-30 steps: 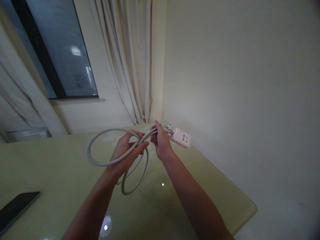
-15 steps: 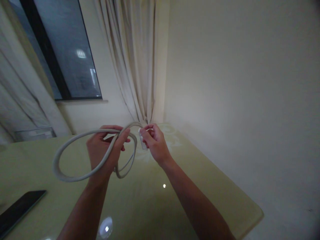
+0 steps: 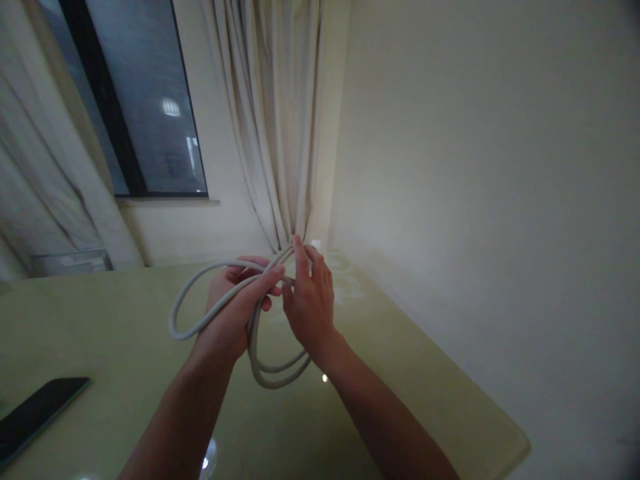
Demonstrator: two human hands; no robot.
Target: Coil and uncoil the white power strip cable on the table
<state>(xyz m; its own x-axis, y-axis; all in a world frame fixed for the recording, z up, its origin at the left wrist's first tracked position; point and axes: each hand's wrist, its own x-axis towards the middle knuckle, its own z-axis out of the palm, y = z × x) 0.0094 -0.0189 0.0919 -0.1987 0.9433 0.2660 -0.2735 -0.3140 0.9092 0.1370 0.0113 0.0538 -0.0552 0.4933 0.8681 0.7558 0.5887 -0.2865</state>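
A thick white cable (image 3: 200,323) is coiled in loops above the pale green table (image 3: 410,373). My left hand (image 3: 235,307) is closed round the gathered loops, one loop sticking out to the left and others hanging below. My right hand (image 3: 307,297) is right beside it, fingers curled on the cable's end, where a small white piece of the power strip (image 3: 315,245) shows above the fingertips. The rest of the strip is hidden behind my right hand.
A dark phone (image 3: 37,413) lies flat at the table's left near edge. Cream curtains (image 3: 275,120) hang in the corner behind, next to a dark window (image 3: 145,100). A bare wall (image 3: 475,167) runs along the table's right side.
My hands have come together. The big left loop has shrunk and more loops now hang below my left hand. The power strip, plainly seen a second ago, is now mostly behind my right hand.
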